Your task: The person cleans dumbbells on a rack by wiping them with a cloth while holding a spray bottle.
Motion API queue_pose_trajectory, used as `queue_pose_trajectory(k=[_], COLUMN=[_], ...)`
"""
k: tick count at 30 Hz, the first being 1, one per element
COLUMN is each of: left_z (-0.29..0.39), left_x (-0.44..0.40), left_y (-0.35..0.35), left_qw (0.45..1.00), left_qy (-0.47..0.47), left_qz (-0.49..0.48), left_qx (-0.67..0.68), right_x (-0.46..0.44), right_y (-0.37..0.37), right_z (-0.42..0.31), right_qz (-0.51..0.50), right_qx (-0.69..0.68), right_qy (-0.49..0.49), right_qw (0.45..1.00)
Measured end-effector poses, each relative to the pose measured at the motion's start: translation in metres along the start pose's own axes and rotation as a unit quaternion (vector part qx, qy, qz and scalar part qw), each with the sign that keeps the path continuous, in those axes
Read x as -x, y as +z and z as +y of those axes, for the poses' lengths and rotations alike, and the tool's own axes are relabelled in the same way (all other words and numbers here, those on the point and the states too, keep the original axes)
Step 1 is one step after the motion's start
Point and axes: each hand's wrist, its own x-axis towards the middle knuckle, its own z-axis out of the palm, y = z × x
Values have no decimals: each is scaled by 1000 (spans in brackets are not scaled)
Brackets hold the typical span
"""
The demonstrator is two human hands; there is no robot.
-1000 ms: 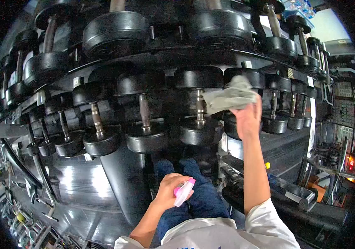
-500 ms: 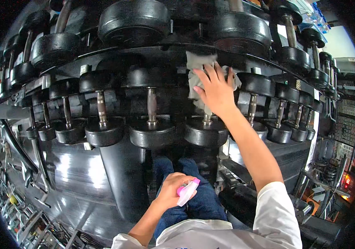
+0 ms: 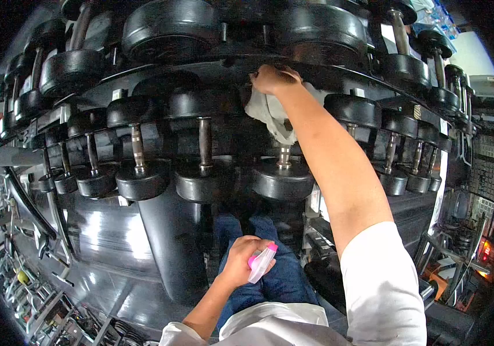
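While the left hand (image 3: 240, 264) wraps its fingers around a spray bottle (image 3: 262, 265) with a pink top – over the blue jeans (image 3: 286, 277) – the right hand (image 3: 274, 79) is on a grey cloth (image 3: 267, 109). Its fingers are bent, but I cannot tell if they pinch the cloth or just push on it. The cloth lies over the far end of a black dumbbell (image 3: 282, 180) and hangs onto its handle. More dumbbells (image 3: 205, 180) sit on both sides.

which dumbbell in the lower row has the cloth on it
The dumbbell at the right hand: the pale cloth hides most of its far head, while the next dumbbell leftward shows both heads.
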Motion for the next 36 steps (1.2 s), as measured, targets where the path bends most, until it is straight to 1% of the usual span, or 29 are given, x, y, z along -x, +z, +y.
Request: queue_pose_trajectory(k=[1, 2, 3, 5, 7, 8, 10, 11, 13, 15, 16, 17, 19, 20, 22, 23, 25, 26, 28, 29, 31, 32, 33, 35, 36], left_z=[0, 3, 7, 13, 15, 13, 13, 13, 7, 3, 2, 2, 3, 4, 8, 10, 15, 17, 19, 20, 18, 17, 16, 13, 9], left_x=[0, -1, -4, -5, -3, 0, 2, 2, 4, 4, 2, 0, -4, -7, -13, -16, -23, -24, -26, -26, -23, -19, -15, -7, -2], left_y=[3, 5, 5, 6, 9, 10, 7, 6, 5, 4, 4, 4, 2, 1, 3, 5, 7, 7, 8, 9, 9, 8, 7, 4, 4], left_qw=[1000, 1000, 1000, 1000, 999, 999, 999, 998, 998, 999, 998, 998, 998, 998, 998, 998, 998, 998, 999, 999, 999, 998, 998, 998, 998], left_qy=[0, 1, 0, -2, -7, -11, -20, -30, -29, -27, -24, -24, -33, -37, -28, -21, -19, -18, -12, -6, -11, -17, -19, -27, -33], left_qz=[2, -2, -11, -19, -14, -13, -17, -21, -28, -25, -13, -15, -24, -27, -21, -14, -12, -14, -12, -5, -7, -6, -7, -16, -13], left_qx=[-1, 1, 10, 19, 29, 38, 47, 57, 54, 39, 50, 51, 51, 51, 50, 49, 51, 56, 46, 37, 47, 57, 56, 51, 58], right_x=[16, 27, 39, 64, 90, 104, 122, 119, 116, 102, 87, 71, 43, 29, 9, 5, 1, -2, -20, -24, -26, -20, -14, -11, 16], right_y=[-6, -5, -4, 1, 29, 37, 44, 44, 40, 21, 4, -9, -23, -21, -15, -15, -16, -16, -13, -11, -5, 2, 11, 52, 27], right_z=[-5, -4, -1, 7, 30, 40, 51, 51, 51, 35, 27, 21, 16, 13, 6, 9, 13, 16, 27, 39, 75, 95, 115, 142, 147], right_qz=[36, 105, 106, 210, 279, 280, 345, 344, 317, 325, 167, 3, -86, -86, -107, -106, -121, -122, -139, -140, -208, -148, -85, 99, 73], right_qx=[-13, -17, -16, -58, 65, 63, 90, 90, 67, 59, -14, -88, -57, -59, 45, 43, 51, 47, 18, 15, -10, -85, -159, -126, -123], right_qy=[32, 6, 8, -133, -223, -223, -265, -269, -250, -233, -158, -77, -82, -80, -97, -98, -136, -135, -168, -165, -183, -112, -38, 59, 38], right_qw=[999, 994, 994, 967, 932, 931, 896, 895, 912, 915, 973, 993, 991, 991, 988, 989, 982, 982, 976, 976, 961, 979, 983, 985, 989])
